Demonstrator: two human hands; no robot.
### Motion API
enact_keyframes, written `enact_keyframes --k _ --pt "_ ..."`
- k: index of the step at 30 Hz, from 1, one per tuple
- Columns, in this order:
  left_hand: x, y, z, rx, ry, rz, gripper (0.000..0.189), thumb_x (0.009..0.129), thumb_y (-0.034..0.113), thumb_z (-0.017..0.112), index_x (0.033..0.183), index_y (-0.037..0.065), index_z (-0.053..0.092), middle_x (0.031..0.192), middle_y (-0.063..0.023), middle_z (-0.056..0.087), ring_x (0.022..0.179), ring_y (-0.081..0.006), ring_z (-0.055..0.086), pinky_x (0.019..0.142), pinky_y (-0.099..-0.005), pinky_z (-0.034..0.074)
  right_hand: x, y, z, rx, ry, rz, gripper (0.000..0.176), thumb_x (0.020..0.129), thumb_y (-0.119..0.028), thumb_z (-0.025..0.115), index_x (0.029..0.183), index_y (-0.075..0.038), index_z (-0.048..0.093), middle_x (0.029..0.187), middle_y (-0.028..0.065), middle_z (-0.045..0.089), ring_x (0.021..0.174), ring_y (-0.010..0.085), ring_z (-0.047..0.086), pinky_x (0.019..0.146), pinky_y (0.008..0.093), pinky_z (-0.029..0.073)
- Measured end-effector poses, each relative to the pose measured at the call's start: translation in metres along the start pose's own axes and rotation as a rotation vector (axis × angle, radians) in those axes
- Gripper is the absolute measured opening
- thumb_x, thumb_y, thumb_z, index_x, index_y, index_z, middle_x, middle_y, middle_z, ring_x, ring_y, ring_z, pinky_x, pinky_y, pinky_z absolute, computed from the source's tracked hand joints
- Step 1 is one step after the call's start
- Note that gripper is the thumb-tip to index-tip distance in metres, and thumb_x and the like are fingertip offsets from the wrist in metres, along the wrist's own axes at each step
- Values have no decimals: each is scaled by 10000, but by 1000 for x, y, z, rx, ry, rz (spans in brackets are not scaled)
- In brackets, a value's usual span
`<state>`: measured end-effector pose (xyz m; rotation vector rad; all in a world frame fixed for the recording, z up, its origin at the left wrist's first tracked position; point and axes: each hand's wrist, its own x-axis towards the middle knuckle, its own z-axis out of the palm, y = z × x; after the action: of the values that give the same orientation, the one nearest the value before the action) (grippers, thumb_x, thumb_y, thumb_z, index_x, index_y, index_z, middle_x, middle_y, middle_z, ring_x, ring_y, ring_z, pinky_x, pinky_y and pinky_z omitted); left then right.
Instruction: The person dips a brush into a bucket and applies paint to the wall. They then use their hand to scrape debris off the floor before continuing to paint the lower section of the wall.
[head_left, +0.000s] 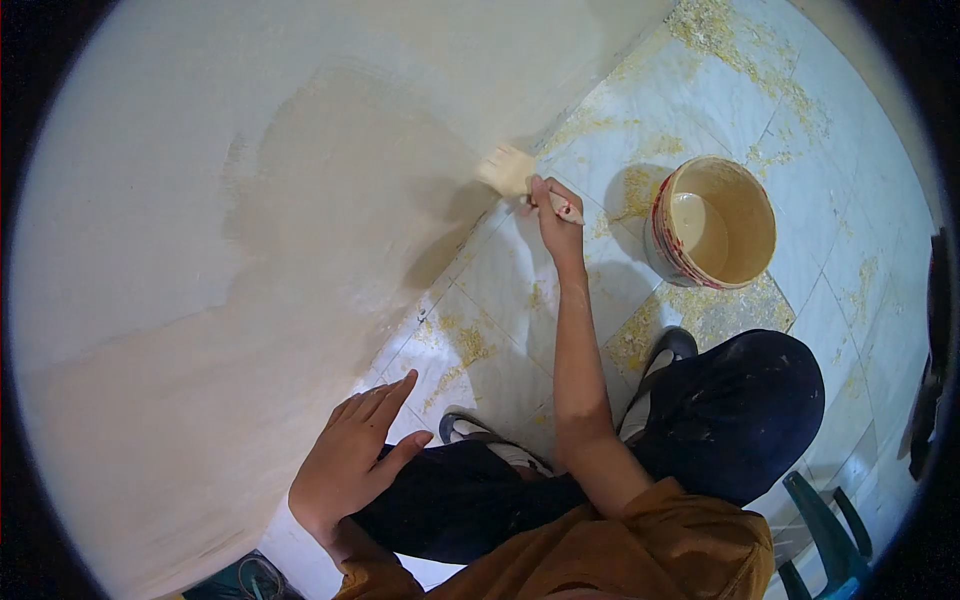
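Note:
My right hand [556, 215] grips the handle of a wide paintbrush [507, 170], its pale bristles right at the wall's lower edge. The wall [340, 200] carries a darker, damp-looking patch of beige paint with uneven borders. My left hand [358, 450] is raised near the wall on the lower left, fingers stretched out and thumb apart, holding nothing. To the right of the brush stands a bucket [713, 222], its inside coated beige, with a pool of cream-coloured paint at the bottom.
Yellowish flakes and shavings [465, 345] are scattered over the pale floor tiles [700, 110]. My legs in dark trousers [745, 410] are bent below the bucket. A green plastic chair [825, 530] is at the lower right, and a dark object [245, 580] lies at the bottom left.

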<state>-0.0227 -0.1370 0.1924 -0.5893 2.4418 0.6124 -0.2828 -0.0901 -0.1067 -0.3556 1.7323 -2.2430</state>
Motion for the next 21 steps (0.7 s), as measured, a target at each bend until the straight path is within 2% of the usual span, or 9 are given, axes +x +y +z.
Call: enact_keyframes --k 1,3,4,6,10,12,15,16,21 --pt "1 1 -1 -16 -17 -5 631 989 409 564 1469 20 435 1354 -243 568 1274 -396 516 1113 -456 349 1 5 -3 0 3 -3 411 1019 -322 579 755 -9 611 661 24 603 618 59 528 562 244 381" --pt "1 1 -1 -3 2 8 634 987 411 565 1471 23 434 1360 -243 564 1279 -396 513 1115 -457 347 7 17 -6 -369 104 -54 411 1012 -285 597 702 -15 606 592 15 573 575 53 509 527 247 375" --pt "1 1 0 6 18 18 636 986 412 567 1473 25 432 1365 -243 561 1283 -396 510 1118 -458 345 12 14 -3 -372 103 -50 411 1012 -285 597 702 -15 606 592 15 573 575 53 509 527 247 375" --pt "1 4 -1 6 9 13 636 985 413 566 1472 25 433 1371 -244 557 1288 -396 507 1120 -460 344 24 -9 13 -172 90 -274 402 970 -263 648 675 2 582 567 101 518 509 130 444 512 312 379" --pt "3 4 -2 13 -21 11 630 985 411 568 1466 23 440 1364 -246 560 1291 -399 504 1120 -460 344 33 -86 32 -103 22 -256 395 968 -257 653 676 -4 576 582 74 561 532 117 468 536 299 389" --pt "5 4 -2 22 -14 -4 628 986 409 568 1464 23 442 1359 -249 563 1290 -401 505 1121 -460 345 30 -115 32 197 -4 -244 406 1017 -248 571 673 -33 544 618 16 554 602 71 506 568 246 367" --pt "7 -2 -1 21 -9 -22 626 986 407 569 1464 22 443 1349 -255 567 1287 -402 507 1120 -459 346 33 -138 36 474 -108 -282 400 1026 -242 523 685 -33 529 640 33 557 626 101 504 601 261 371" --pt "9 -4 -1 14 -4 -24 626 986 406 569 1464 22 443 1344 -257 569 1287 -402 508 1120 -459 346 32 -144 41 408 -129 -316 412 1030 -244 489 675 -36 508 637 48 555 620 119 490 605 278 379" --pt "13 -4 -3 -8 -11 -29 627 985 406 572 1464 22 443 1337 -260 571 1280 -403 511 1116 -459 348 46 -73 32 265 -160 -298 408 1030 -256 499 694 -29 542 676 55 600 600 114 462 596 273 379"
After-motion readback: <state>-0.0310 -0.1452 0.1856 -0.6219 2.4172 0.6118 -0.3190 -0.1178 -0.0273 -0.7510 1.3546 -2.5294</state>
